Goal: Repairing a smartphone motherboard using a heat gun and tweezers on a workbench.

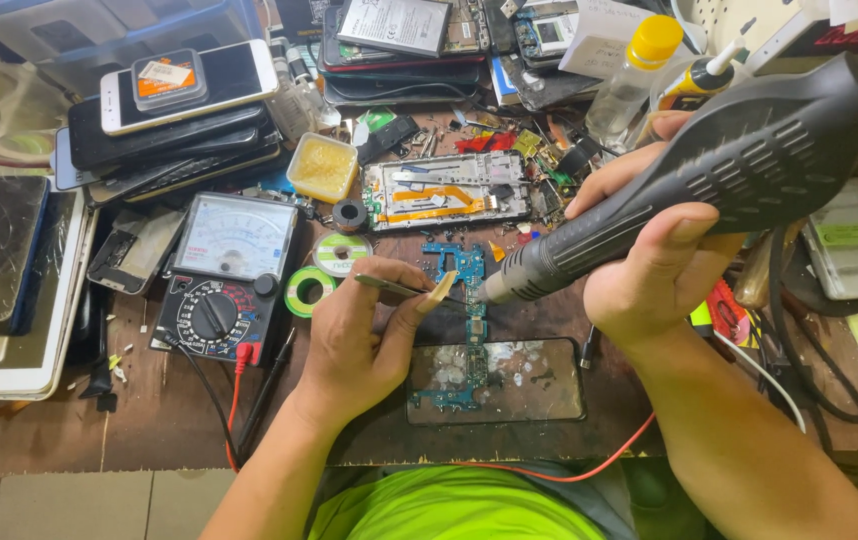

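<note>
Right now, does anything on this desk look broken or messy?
Yes. The phone behind the hands lies opened up, its insides bare. The glass panel under the blue board is speckled with white flecks. Small scraps litter the desk, and phones sit in an uneven stack at the left.

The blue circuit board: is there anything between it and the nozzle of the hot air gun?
Nothing visible blocks it. The hot air gun in the right hand points its nozzle at the blue circuit board; the tweezers in the left hand come in from the side.
</note>
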